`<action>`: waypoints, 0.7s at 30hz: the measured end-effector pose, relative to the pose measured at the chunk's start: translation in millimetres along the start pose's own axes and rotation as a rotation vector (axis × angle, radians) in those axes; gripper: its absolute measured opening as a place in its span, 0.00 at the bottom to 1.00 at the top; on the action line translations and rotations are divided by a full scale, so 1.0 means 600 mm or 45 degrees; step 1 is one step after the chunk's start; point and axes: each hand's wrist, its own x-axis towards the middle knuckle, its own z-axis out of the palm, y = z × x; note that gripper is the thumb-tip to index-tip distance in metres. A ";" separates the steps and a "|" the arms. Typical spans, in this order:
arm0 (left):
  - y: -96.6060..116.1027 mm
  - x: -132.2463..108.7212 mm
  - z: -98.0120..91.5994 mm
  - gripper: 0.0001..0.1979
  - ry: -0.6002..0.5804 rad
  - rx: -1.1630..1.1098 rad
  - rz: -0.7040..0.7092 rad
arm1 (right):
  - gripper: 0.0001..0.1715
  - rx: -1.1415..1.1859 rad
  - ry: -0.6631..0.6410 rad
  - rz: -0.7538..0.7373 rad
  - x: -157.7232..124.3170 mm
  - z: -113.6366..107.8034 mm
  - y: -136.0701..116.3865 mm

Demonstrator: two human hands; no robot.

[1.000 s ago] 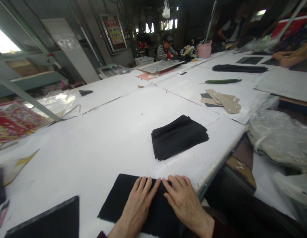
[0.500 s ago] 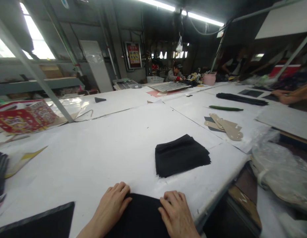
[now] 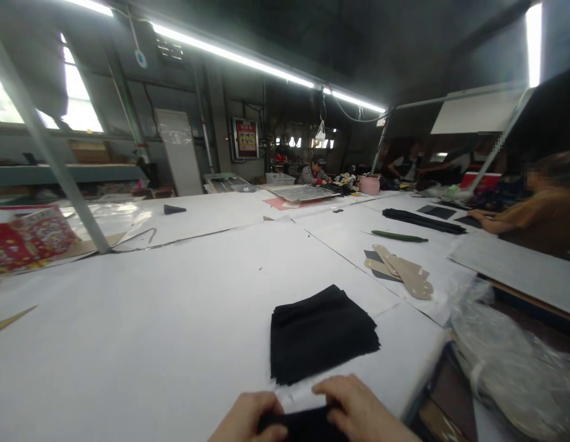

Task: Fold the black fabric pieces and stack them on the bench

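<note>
At the bottom edge, my left hand (image 3: 248, 419) and my right hand (image 3: 356, 410) are both closed on a piece of black cloth (image 3: 304, 422), gripping its far edge between them. Only a small strip of this cloth shows; the rest is cut off below. Just beyond my hands lies a stack of black cloth pieces (image 3: 319, 333) on the white table (image 3: 151, 319).
Tan cardboard patterns (image 3: 402, 273) and a green cucumber-like object (image 3: 397, 236) lie further right. A clear plastic bag (image 3: 510, 368) sits off the table's right edge. A red printed box (image 3: 24, 236) stands far left. A person in brown (image 3: 537, 215) works at right; another sits far back.
The view has tilted upward, so my hands and the cloth now sit at the bottom edge. My hands went from lying flat on the cloth to gripping its far edge.
</note>
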 end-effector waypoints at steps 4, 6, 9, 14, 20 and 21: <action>0.063 0.100 0.002 0.06 0.393 0.037 0.065 | 0.28 -0.307 -0.079 0.061 0.106 -0.104 0.061; 0.075 0.147 0.001 0.04 0.645 0.219 0.173 | 0.25 -0.460 -0.030 0.066 0.157 -0.117 0.095; 0.069 0.206 -0.002 0.05 0.865 0.418 0.266 | 0.23 -0.590 0.086 0.067 0.212 -0.097 0.138; 0.024 0.270 -0.022 0.06 0.839 0.337 0.129 | 0.25 -0.598 0.149 0.061 0.243 -0.014 0.181; 0.014 0.258 -0.042 0.20 0.767 0.184 -0.003 | 0.29 -0.639 0.157 -0.063 0.221 0.041 0.241; 0.012 0.247 -0.046 0.24 0.788 0.189 -0.005 | 0.30 -0.607 0.197 -0.075 0.219 0.043 0.254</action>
